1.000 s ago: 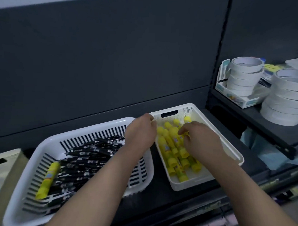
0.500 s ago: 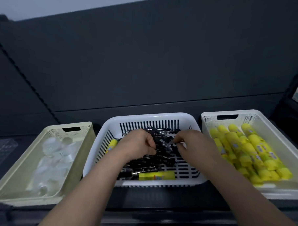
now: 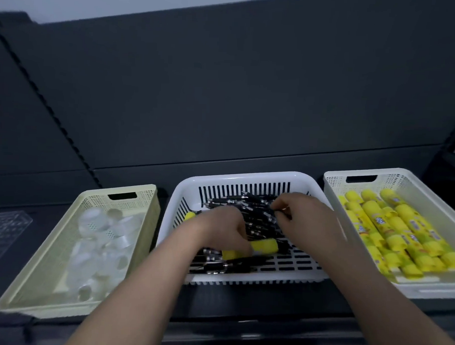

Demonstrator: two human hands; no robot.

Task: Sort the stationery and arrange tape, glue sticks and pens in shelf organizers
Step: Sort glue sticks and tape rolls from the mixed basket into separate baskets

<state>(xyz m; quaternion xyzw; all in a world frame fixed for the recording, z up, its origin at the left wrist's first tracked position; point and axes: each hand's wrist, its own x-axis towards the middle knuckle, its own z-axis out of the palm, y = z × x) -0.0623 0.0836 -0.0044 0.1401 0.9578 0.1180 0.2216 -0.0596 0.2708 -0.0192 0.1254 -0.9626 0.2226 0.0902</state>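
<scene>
A white slotted basket [image 3: 247, 176] in the middle holds several black pens [image 3: 255, 225] and two stray yellow glue sticks. My left hand [image 3: 222, 230] reaches down into it, its fingers closing round the nearer glue stick [image 3: 263, 246]. The other stray glue stick [image 3: 190, 215] peeks out behind my left wrist. My right hand [image 3: 306, 218] is over the pens at the back, its curled fingertips pinching among them. A cream basket [image 3: 334, 177] on the right is filled with yellow glue sticks [image 3: 401, 232]. The pale yellow basket [image 3: 90, 195] on the left holds clear tape rolls [image 3: 109, 232].
The three baskets stand side by side on a dark shelf [image 3: 241, 300] against a dark back panel [image 3: 224, 107]. A clear plastic ruler-like sheet [image 3: 5, 227] lies at far left. The shelf's front edge runs just below the baskets.
The view swung left from the glue stick basket to the pen basket. Both hands moved into the pen basket, then my left hand dropped onto the near glue stick.
</scene>
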